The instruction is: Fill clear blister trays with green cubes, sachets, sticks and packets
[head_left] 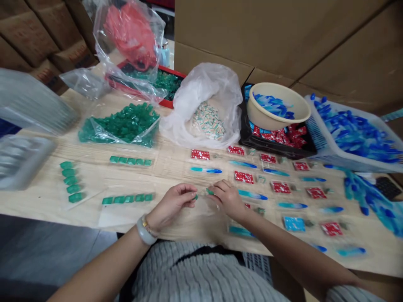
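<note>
Grey knit top (201, 272) at the bottom edge is me, and just past it both hands sit over the near side of the wooden table (176, 167). Left hand (174, 203), the one with the pale bangle (145, 230), has thumb and forefinger pinched on a small green piece (195, 196). Right hand (228, 199) pinches a second green piece (209, 191) the same way, with the rest of the fingers curled down. The two bits are near each other between my hands but not touching. Something clear and plasticky lies under them, can't really make it out. Just left of my left hand is a short row of green pieces (127, 199), with another row (130, 160) further back and a curved column of green caps (71, 181) further left. Off to my right the table is covered in red packets (244, 177) and blue sticks (206, 170) laid out in rows. Behind all that: a clear bag of green pieces (122, 123), a white bag (189, 105) with pale bits inside, a cream bowl (292, 107) sitting in a black tray (244, 134), and a white basket (333, 157) full of blue stuff.
</note>
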`<state>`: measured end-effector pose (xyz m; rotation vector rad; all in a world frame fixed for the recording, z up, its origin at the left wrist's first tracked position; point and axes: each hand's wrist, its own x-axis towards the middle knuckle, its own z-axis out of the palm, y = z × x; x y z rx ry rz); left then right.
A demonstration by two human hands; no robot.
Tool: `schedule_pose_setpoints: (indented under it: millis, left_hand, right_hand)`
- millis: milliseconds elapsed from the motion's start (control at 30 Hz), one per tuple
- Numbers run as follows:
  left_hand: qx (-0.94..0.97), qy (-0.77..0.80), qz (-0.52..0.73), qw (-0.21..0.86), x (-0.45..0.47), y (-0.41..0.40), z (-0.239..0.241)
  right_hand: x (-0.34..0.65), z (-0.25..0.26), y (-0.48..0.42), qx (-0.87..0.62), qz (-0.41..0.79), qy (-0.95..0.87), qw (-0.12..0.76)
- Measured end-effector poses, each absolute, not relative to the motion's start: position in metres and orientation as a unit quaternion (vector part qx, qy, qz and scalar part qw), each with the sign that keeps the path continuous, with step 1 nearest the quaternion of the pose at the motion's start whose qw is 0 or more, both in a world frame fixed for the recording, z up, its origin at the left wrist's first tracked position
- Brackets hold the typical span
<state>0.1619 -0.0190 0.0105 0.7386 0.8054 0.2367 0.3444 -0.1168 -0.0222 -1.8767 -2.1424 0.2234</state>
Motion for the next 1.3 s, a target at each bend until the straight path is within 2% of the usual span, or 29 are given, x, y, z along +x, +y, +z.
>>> schedule_pose_setpoints:
  millis: [167,367,467,633,700,767,967,1067,1167,1300]
  left_hand:
    - [0.475,0.384,0.112,0.784,0.180,-0.027,0.007]
    - [0.588,0.415,0.105,0.686,0.193,-0.037,0.002]
    - [0.614,0.424,0.097,0.659,0.194,-0.039,0.003]
    - [0.615,0.423,0.086,0.660,0.194,-0.039,0.005]
    - [0.596,0.428,0.091,0.674,0.194,-0.040,0.007]
    - [0.551,0.429,0.109,0.707,0.193,-0.040,0.009]
    - [0.345,0.375,0.118,0.852,0.193,-0.043,0.019]
    - [0.331,0.377,0.107,0.859,0.191,-0.042,0.022]
    - [0.490,0.417,0.133,0.754,0.181,-0.040,0.018]
    - [0.808,0.348,0.135,0.456,0.164,-0.038,0.002]
  right_hand:
    - [0.357,-0.026,-0.121,-0.630,0.170,-0.745,0.136]
    - [0.371,-0.006,-0.121,-0.599,0.287,-0.735,0.137]
    - [0.369,-0.002,-0.121,-0.588,0.284,-0.750,0.110]
    - [0.358,-0.009,-0.118,-0.614,0.203,-0.763,0.012]
    - [0.358,-0.009,-0.118,-0.617,0.205,-0.760,0.008]
    - [0.361,-0.005,-0.118,-0.619,0.233,-0.748,0.047]
    - [0.356,0.015,-0.121,-0.593,0.258,-0.711,0.277]
    - [0.347,0.014,-0.120,-0.581,0.246,-0.719,0.291]
    - [0.347,0.008,-0.120,-0.626,0.218,-0.707,0.245]
    - [0.346,0.000,-0.118,-0.635,0.174,-0.744,0.114]
